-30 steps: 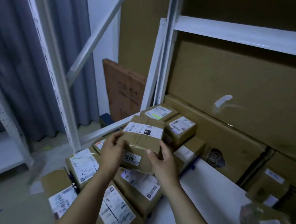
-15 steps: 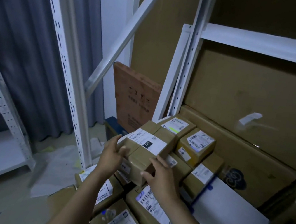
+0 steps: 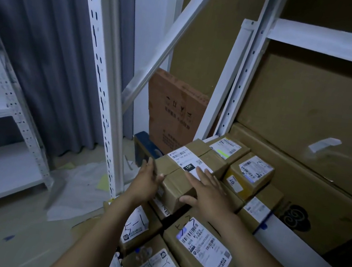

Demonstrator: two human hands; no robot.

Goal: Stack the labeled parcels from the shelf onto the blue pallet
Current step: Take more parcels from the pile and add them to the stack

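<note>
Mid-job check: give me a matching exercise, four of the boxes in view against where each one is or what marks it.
Things:
1. parcel with the black 15h tag
2. yellow parcel
3. reddish flat carton
4. parcel with the green-striped label

Places or marks:
A. stands upright on edge
B. bears a 07 sticker
C. rests at the foot of the white upright
D. between the left hand and the right hand

Pairs: 1-D, 2-B, 3-A, 4-C

Parcel [image 3: 209, 159] label [image 3: 186, 159] partly hidden under right grip [image 3: 209, 194]
</note>
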